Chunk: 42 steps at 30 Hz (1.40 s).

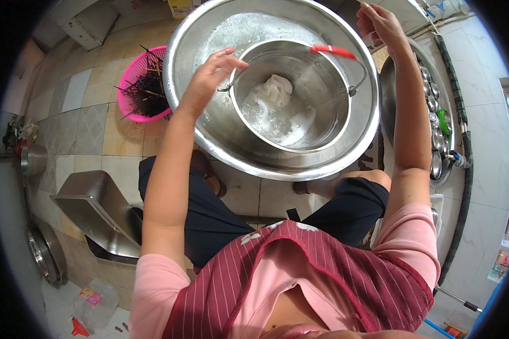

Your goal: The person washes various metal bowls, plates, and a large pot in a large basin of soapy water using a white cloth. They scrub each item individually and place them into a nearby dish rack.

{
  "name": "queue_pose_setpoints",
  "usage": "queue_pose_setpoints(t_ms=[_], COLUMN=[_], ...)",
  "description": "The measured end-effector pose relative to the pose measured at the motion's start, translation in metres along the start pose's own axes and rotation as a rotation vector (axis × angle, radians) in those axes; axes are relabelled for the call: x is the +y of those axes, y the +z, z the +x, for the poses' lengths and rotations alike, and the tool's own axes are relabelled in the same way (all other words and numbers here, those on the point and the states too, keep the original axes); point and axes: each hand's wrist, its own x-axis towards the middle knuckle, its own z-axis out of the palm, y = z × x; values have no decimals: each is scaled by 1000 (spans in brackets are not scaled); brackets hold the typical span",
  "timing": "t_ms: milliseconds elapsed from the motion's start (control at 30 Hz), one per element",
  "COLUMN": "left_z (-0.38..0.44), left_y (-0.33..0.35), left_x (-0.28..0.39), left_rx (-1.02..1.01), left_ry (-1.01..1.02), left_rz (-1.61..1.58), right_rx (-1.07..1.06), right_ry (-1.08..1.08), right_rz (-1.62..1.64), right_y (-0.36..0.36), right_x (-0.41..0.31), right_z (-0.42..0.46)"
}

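A metal bucket (pixel 290 146) stands tilted inside a wide steel basin (pixel 254 167) that holds foamy water. In the bucket lie a crumpled white cloth (pixel 275 91) and some suds. Its wire handle has a red grip (pixel 333 51), blurred, near the upper right of the rim. My left hand (pixel 216 72) hangs over the bucket's left rim, fingers apart, holding nothing I can see. Raised past the basin's upper right edge, my right hand (pixel 377 25) has its fingers loosely bent, with nothing visible in it.
A pink plastic basket (pixel 125 99) of dark sticks stands left of the basin. At right, a large round pan (pixel 390 101) lies near several small metal cups (pixel 436 164) and a black-wrapped pipe (pixel 458 220). Lower left are a deep steel container (pixel 89 190) and a clear plastic jug (pixel 99 309).
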Motion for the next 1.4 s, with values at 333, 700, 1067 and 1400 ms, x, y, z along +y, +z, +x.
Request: queue_pose_setpoints(t_ms=[333,700,1067,1400], left_z=[-18,-34,-37,-21], left_y=[4,11,37,-4], left_x=[-32,-24,-15,-30], left_rx=[231,51,191,191], left_ry=[-580,-698,-624,-619], left_rz=[123,-334,-186,238], right_rx=[-858,-1044,-30,-378], right_ry=[-414,34,-420,-385], right_rz=[-787,729,-161,-794], right_y=[272,277,281,246], right_x=[135,7,-48,111], right_z=[-23,-96,-5,-38])
